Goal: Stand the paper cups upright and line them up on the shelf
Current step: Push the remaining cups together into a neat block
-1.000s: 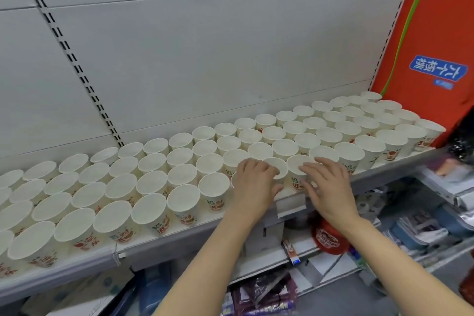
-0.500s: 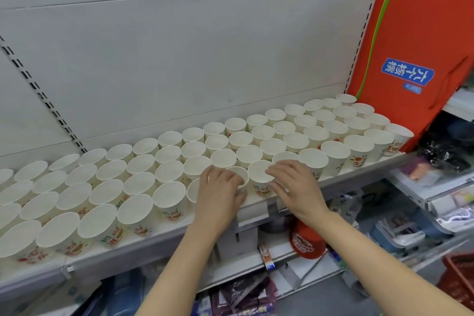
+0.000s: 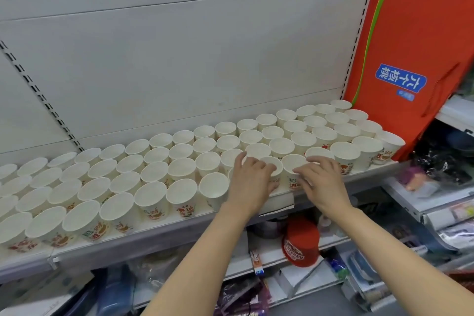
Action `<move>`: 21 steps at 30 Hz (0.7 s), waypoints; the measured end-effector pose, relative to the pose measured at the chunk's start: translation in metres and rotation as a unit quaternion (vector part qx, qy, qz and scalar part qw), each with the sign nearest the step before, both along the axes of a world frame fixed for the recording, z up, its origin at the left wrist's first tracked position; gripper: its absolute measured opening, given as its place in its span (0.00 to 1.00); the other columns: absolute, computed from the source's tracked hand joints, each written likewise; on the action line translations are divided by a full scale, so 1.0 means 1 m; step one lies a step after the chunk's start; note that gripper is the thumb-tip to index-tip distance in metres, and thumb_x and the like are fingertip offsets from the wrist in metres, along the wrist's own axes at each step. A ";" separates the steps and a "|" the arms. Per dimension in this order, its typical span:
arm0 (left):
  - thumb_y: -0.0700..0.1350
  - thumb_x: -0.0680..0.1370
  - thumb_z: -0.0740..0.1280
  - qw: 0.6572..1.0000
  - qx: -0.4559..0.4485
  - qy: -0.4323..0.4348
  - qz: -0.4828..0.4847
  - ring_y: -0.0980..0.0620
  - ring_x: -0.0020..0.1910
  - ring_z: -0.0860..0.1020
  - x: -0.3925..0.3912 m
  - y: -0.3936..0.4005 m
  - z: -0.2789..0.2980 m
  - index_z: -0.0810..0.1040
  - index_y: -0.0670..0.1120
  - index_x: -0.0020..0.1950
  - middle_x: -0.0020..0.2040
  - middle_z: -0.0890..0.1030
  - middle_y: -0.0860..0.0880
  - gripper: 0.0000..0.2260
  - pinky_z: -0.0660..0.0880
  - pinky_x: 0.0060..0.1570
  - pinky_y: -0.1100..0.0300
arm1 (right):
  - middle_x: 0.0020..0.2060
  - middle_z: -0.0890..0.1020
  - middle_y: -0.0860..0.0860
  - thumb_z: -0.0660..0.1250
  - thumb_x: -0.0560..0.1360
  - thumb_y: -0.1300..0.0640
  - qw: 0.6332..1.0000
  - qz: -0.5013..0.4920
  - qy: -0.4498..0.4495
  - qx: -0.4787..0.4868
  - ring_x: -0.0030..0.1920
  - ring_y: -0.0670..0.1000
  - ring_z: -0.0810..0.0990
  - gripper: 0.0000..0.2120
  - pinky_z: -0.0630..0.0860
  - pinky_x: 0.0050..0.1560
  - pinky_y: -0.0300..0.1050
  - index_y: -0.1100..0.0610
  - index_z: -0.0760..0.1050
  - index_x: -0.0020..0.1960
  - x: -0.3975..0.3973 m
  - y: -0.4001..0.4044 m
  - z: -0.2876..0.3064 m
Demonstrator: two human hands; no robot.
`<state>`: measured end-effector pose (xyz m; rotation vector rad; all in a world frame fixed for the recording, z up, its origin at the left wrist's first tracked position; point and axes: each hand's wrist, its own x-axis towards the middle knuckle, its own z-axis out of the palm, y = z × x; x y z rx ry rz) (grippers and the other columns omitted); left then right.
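Note:
Several rows of white paper cups (image 3: pixel 156 169) with red print stand upright, packed close on the grey shelf (image 3: pixel 154 237). My left hand (image 3: pixel 250 182) lies palm down over the front row near the middle, its fingertips on the rim of one cup (image 3: pixel 274 161); it hides a cup beneath it. My right hand (image 3: pixel 320 182) is just to the right, fingers spread. They touch the side and rim of the neighbouring front cup (image 3: pixel 292 161) and of the cup behind it (image 3: pixel 319 152).
A tall red bag (image 3: pixel 410 54) with a blue label leans at the shelf's right end, against the last cups. The white back panel rises behind the rows. Lower shelves hold a red tub (image 3: pixel 301 244), packets and bagged goods.
The view has shifted, so the cups sit further left in frame. Both hands stay on the same front cups, the right one's fingers now a little more spread.

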<state>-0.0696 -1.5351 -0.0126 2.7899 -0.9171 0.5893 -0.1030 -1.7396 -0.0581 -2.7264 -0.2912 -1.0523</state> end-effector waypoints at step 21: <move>0.49 0.71 0.75 0.994 -0.090 -0.051 0.023 0.45 0.67 0.72 -0.023 0.005 -0.013 0.79 0.51 0.59 0.63 0.79 0.50 0.18 0.59 0.70 0.45 | 0.44 0.83 0.48 0.64 0.73 0.53 0.998 0.051 0.020 0.011 0.50 0.54 0.77 0.11 0.64 0.54 0.48 0.53 0.81 0.52 0.000 0.009 0.020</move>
